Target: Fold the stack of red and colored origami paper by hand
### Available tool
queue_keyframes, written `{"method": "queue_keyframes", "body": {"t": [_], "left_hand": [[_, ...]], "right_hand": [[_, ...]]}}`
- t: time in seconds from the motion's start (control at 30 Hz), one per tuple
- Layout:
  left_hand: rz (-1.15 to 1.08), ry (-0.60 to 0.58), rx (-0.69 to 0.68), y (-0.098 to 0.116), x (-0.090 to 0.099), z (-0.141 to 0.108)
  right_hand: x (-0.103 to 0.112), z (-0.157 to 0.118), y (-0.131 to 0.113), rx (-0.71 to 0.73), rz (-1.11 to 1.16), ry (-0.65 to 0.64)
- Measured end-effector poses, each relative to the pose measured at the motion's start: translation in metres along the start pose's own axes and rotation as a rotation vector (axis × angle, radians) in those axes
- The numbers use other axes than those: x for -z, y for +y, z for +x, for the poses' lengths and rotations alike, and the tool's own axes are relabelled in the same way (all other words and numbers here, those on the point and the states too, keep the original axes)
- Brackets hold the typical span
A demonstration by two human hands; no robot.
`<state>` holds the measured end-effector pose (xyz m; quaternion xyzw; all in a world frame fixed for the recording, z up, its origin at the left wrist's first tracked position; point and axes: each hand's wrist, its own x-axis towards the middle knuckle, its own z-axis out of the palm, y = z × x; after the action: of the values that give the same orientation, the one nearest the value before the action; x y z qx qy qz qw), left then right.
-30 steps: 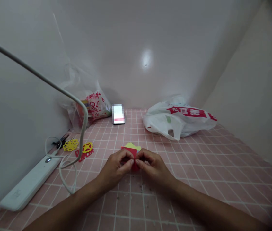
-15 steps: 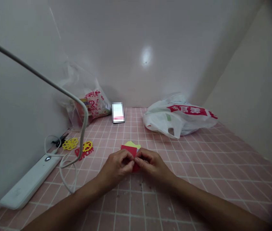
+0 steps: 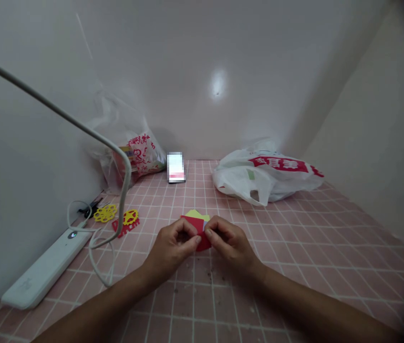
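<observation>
Between my hands is a piece of red paper [image 3: 195,223], which seems folded, near the middle of the pink tiled surface. My left hand [image 3: 175,243] pinches its lower part between thumb and fingers. On the other side, my right hand [image 3: 230,243] is closed in a pinch at the paper's right edge. Some yellow paper [image 3: 193,213] shows just beyond the red piece, with a small bluish bit beside it. Fingers cover part of the red paper, so its full shape is hidden.
At left lie yellow and red paper cutouts [image 3: 105,213], black-handled scissors [image 3: 90,208] and a white power bank [image 3: 44,271] with a looping white cable [image 3: 127,190]. Behind stand a clear plastic bag [image 3: 140,152], a phone [image 3: 176,166] and a white plastic bag [image 3: 266,174].
My right hand has shifted slightly right, away from my left thumb, so the fingertips are farther apart. More of the lower red paper shows between them.
</observation>
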<state>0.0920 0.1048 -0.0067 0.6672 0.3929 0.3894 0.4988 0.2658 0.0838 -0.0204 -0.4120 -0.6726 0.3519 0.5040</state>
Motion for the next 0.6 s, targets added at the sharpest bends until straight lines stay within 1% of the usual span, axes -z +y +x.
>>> {"method": "queue_keyframes", "body": {"t": [0.07,0.2,0.27,0.33,0.4,0.47,0.53,0.6], "left_hand": [[-0.048,0.028,-0.009,0.0017,-0.001,-0.0008],[-0.171,0.063,0.044,0.0032,-0.003,-0.003],[-0.166,0.105,0.021,0.0044,-0.0035,-0.0049],[-0.143,0.113,-0.002,0.006,-0.0031,-0.0067],[-0.124,0.071,0.022,0.0068,-0.0016,-0.007],[-0.086,0.007,0.08,0.0062,0.0005,-0.0056],[-0.037,-0.058,0.123,0.0044,0.0024,-0.0031],[-0.01,-0.111,0.128,0.0024,0.0038,-0.0008]], "right_hand": [[-0.0002,-0.0004,-0.0022,0.012,-0.001,0.014],[-0.0009,-0.0019,-0.0054,0.049,-0.029,0.035],[-0.0013,-0.0032,-0.0061,0.068,-0.024,0.037],[-0.0016,-0.0044,-0.0062,0.081,-0.02,0.037],[-0.0016,-0.0049,-0.0056,0.108,-0.041,0.033],[-0.0013,-0.0042,-0.0043,0.143,-0.091,0.014],[-0.0008,-0.0025,-0.0025,0.18,-0.143,-0.04],[-0.0001,-0.0004,-0.0005,0.192,-0.171,-0.095]]}}
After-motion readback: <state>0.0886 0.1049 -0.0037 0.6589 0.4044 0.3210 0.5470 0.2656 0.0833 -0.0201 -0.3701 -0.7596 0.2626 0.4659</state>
